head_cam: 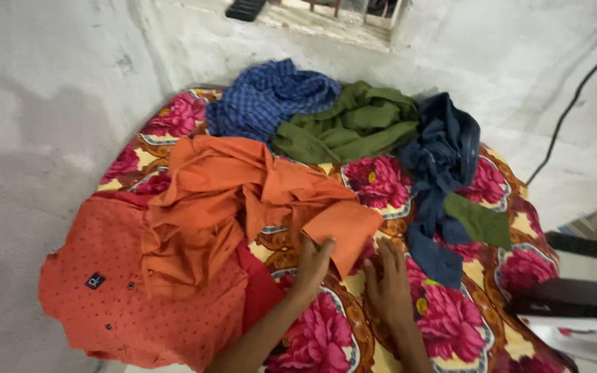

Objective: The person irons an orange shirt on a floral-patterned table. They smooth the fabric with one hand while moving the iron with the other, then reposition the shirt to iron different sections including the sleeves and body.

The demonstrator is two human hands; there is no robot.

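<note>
My left hand (314, 266) rests with fingers spread on the edge of a crumpled orange shirt (243, 197), touching its sleeve end. My right hand (388, 283) lies flat beside it on the floral bedsheet (450, 324), fingers apart, just below the same sleeve. A red dotted shirt (126, 297) lies flat under the orange one at the left.
A blue checked shirt (271, 97), a green garment (354, 124) and a dark blue garment (440, 173) are heaped at the far side of the sheet. White walls close in at left and back. A dark object with a white part (575, 304) sits at the right edge.
</note>
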